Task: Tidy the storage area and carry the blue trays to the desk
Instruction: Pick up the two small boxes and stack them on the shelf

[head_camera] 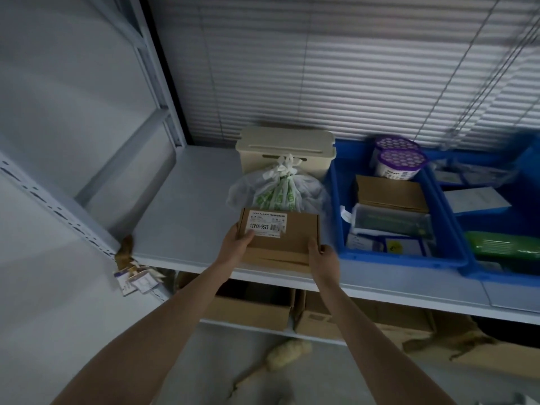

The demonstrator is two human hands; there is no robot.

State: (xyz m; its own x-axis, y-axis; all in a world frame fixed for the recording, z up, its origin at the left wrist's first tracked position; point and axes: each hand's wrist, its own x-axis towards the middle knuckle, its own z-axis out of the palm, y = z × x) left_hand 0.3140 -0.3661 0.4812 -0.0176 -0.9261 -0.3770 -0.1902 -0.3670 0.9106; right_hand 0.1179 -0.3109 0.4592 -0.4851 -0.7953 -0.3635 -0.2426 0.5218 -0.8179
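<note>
Grey shelf (187, 206), blinds (321, 68) behind. Left grip (235, 244) and right grip (323, 258) clasp the cardboard box (280, 232) by its sides; best kept level, clear of the blue tray (403, 260).

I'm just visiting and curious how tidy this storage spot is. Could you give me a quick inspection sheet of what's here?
Surface: grey shelf, smooth top.
Job's things: left tray and right tray, both blue, side by side on the shelf and holding packets and small boxes; brown box with a label, held over the shelf's front edge.
Clutter: tied bag behind the box; cream bin behind the bag; two purple-lidded tubs in the left tray.
Hands: left hand and right hand each grip one side of the box.
Cables: nothing seen.
Surroundings: closed blinds behind; cartons on the lower level; tags hanging at left.
</note>
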